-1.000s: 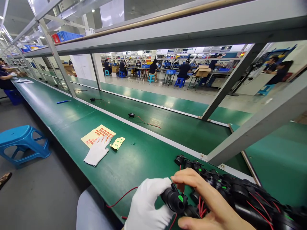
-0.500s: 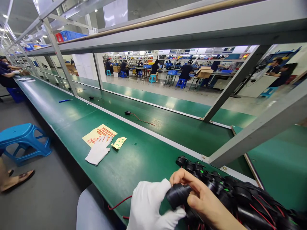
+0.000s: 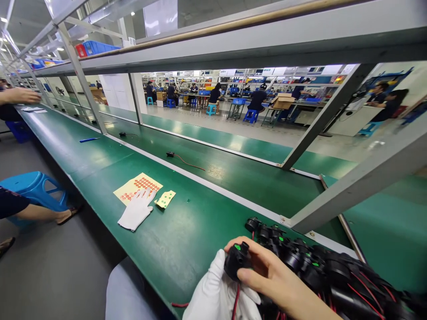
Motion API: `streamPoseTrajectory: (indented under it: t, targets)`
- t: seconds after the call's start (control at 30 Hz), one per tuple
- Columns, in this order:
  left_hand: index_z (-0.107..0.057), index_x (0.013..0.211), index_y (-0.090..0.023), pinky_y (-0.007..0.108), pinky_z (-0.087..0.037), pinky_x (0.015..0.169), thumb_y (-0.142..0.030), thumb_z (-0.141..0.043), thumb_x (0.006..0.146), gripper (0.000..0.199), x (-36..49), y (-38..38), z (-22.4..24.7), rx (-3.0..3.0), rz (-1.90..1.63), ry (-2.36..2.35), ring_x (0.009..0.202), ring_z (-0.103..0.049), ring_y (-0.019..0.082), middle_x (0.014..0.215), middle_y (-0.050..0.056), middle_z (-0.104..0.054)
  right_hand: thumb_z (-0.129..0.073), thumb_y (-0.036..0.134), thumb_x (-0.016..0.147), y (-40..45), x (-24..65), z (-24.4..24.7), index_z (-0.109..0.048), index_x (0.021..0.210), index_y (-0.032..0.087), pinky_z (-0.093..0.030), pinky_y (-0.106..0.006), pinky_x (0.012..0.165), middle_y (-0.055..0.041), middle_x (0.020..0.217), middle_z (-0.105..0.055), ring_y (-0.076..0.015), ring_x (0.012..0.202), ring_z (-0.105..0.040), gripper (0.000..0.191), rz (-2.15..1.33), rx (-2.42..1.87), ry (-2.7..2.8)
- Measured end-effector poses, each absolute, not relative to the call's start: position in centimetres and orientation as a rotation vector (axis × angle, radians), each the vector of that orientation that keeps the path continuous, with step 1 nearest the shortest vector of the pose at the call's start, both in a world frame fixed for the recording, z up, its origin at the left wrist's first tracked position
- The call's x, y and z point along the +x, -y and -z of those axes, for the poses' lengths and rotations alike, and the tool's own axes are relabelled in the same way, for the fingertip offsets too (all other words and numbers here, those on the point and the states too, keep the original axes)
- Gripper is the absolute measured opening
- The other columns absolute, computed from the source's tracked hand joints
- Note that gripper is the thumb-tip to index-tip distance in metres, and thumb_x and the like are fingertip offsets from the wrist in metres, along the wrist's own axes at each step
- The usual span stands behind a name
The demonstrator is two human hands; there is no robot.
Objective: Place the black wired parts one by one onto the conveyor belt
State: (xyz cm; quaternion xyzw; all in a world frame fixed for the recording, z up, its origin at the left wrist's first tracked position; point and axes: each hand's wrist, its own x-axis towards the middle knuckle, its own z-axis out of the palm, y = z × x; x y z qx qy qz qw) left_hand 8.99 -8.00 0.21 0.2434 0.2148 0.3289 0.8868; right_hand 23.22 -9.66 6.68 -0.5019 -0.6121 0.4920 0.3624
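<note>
Between my two hands is a small black pump point(image 3: 236, 263), tilted, with a green dot on its upper face and a red-and-black wire hanging down. My right hand point(image 3: 267, 271), bare, grips it between thumb and fingers. Cupped around its left and lower side is my left hand point(image 3: 216, 289), in a white glove; it closes on the pump too, though some of its fingers are hidden. Many similar black pumps point(image 3: 310, 262), several with green dots and red wires, lie piled on the green bench to the right.
A white glove point(image 3: 137, 211) lies partly over a sheet of red stickers point(image 3: 143, 184), beside a smaller green-dot sheet point(image 3: 165, 199). Another wired pump point(image 3: 170, 154) rests on the conveyor belt point(image 3: 233, 182). Metal posts point(image 3: 360, 178) rise beyond the pile. At left are a blue stool point(image 3: 30, 186) and a walking person's leg point(image 3: 43, 212).
The pump has been turned in my hands, so its green-dotted face and wire now show. The pump on the belt has shifted left. At left, a person has stepped into view.
</note>
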Motion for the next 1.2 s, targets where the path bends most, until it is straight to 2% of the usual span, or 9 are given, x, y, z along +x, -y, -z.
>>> streamPoseTrajectory:
  t: [0.07, 0.13, 0.23, 0.27, 0.33, 0.43, 0.63, 0.87, 1.2]
  targets:
    - [-0.070, 0.117, -0.013, 0.043, -0.053, 0.099, -0.076, -0.052, 0.084, 0.073, 8.3, 7.8, -0.4, 0.717, -0.795, -0.648, 0.111, -0.067, 0.033, 0.115, 0.016, -0.073, -0.060, 0.043, 0.095, 8.8, 24.3, -8.4, -0.066, 0.106, 0.022, -0.054, -0.027, 0.071, -0.0019, 0.089, -0.067, -0.0192, 0.082, -0.065, 0.025, -0.976, -1.424, 1.753]
    - [-0.065, 0.127, -0.018, 0.045, -0.039, 0.115, -0.072, -0.045, 0.089, 0.069, 7.4, 7.1, -0.2, 0.984, -0.923, -0.887, 0.130, -0.055, 0.032, 0.134, 0.014, -0.065, -0.058, 0.035, 0.095, 6.7, 26.6, -10.8, -0.065, 0.108, 0.021, -0.055, -0.028, 0.068, -0.0032, 0.090, -0.069, -0.0198, 0.077, -0.067, 0.021, -0.426, -1.555, 1.928]
    - [-0.059, 0.134, -0.022, 0.049, -0.027, 0.122, -0.063, -0.037, 0.097, 0.059, 6.6, 5.6, 0.9, 1.237, -1.116, -1.176, 0.139, -0.045, 0.029, 0.145, 0.011, -0.056, -0.055, 0.025, 0.096, 1.3, 31.7, -14.6, -0.057, 0.125, 0.010, -0.054, -0.039, 0.092, -0.0179, 0.121, -0.065, -0.0292, 0.109, -0.065, 0.033, 0.607, -1.815, 2.109]
    - [-0.059, 0.133, -0.022, 0.050, -0.029, 0.121, -0.060, -0.036, 0.098, 0.056, 6.5, 5.1, 1.5, 1.270, -1.140, -1.234, 0.139, -0.045, 0.029, 0.144, 0.012, -0.056, -0.056, 0.021, 0.095, -0.9, 33.4, -15.5, -0.055, 0.128, 0.007, -0.053, -0.043, 0.096, -0.0221, 0.128, -0.062, -0.0328, 0.117, -0.061, 0.035, 0.671, -1.885, 2.147]
    - [-0.060, 0.130, -0.022, 0.051, -0.033, 0.118, -0.053, -0.035, 0.100, 0.050, 6.7, 4.5, 2.9, 1.312, -1.139, -1.281, 0.135, -0.050, 0.028, 0.140, 0.012, -0.059, -0.060, 0.015, 0.095, -5.2, 36.1, -15.9, -0.058, 0.124, 0.007, -0.053, -0.045, 0.095, -0.0217, 0.125, -0.063, -0.0330, 0.118, -0.060, 0.031, 0.693, -1.994, 2.236]
    - [-0.062, 0.128, -0.022, 0.052, -0.035, 0.116, -0.045, -0.038, 0.099, 0.044, 7.1, 4.3, 4.7, 1.414, -1.115, -1.294, 0.131, -0.053, 0.029, 0.136, 0.012, -0.061, -0.064, 0.026, 0.097, -10.3, 38.2, -13.3, -0.064, 0.119, 0.013, -0.058, -0.042, 0.085, -0.0097, 0.117, -0.068, -0.0230, 0.101, -0.068, 0.025, 0.555, -2.179, 2.425]
    - [-0.065, 0.124, -0.020, 0.055, -0.037, 0.113, -0.047, -0.038, 0.097, 0.046, 7.2, 4.2, 6.3, 1.473, -1.032, -1.323, 0.127, -0.056, 0.031, 0.133, 0.014, -0.064, -0.064, 0.031, 0.098, -12.9, 39.2, -6.1, -0.062, 0.124, 0.015, -0.060, -0.040, 0.082, -0.0088, 0.120, -0.067, -0.0215, 0.098, -0.069, 0.030, 0.203, -2.428, 2.642]
    - [-0.065, 0.123, -0.022, 0.054, -0.038, 0.113, -0.045, -0.039, 0.098, 0.043, 7.2, 4.1, 5.9, 1.488, -1.058, -1.274, 0.126, -0.057, 0.030, 0.132, 0.012, -0.065, -0.063, 0.031, 0.099, -7.9, 37.6, -6.0, -0.062, 0.124, 0.015, -0.058, -0.043, 0.087, -0.0096, 0.123, -0.066, -0.0228, 0.103, -0.068, 0.030, 0.115, -2.407, 2.634]
    - [-0.063, 0.126, -0.022, 0.054, -0.037, 0.116, -0.049, -0.036, 0.100, 0.046, 6.5, 4.4, 4.2, 1.537, -0.935, -1.108, 0.129, -0.054, 0.028, 0.134, 0.013, -0.062, -0.063, 0.031, 0.099, 2.9, 32.4, -2.1, -0.067, 0.107, 0.014, -0.060, -0.035, 0.075, -0.0044, 0.101, -0.071, -0.0168, 0.084, -0.070, 0.020, -0.137, -2.250, 2.687]
